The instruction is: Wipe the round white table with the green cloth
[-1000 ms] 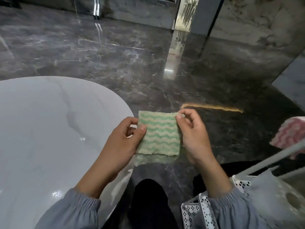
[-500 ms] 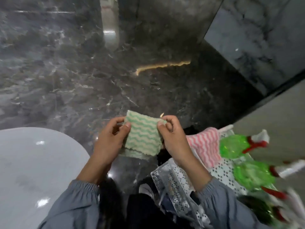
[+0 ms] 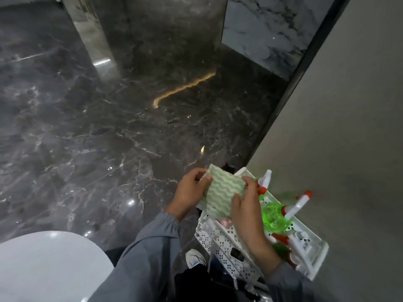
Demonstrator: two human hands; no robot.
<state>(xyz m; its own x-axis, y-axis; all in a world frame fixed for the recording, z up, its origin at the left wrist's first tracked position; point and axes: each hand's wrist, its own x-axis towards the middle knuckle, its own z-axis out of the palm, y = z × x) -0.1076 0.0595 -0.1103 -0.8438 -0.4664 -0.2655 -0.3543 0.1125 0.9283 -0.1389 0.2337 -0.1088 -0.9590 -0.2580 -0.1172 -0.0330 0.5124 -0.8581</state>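
Green cloth [image 3: 222, 192] pinched between left hand [image 3: 192, 190] and right hand [image 3: 246, 205] above white basket [image 3: 226, 245], round white table [image 3: 48, 267] lower left.

The green cloth [image 3: 222, 190], cream with wavy green stripes, hangs folded in mid-air, well apart from the glossy round white table [image 3: 43, 269].

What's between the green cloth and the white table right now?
Head view: only the left hand gripping the green cloth, its grey sleeve, and dark marble floor before the white table.
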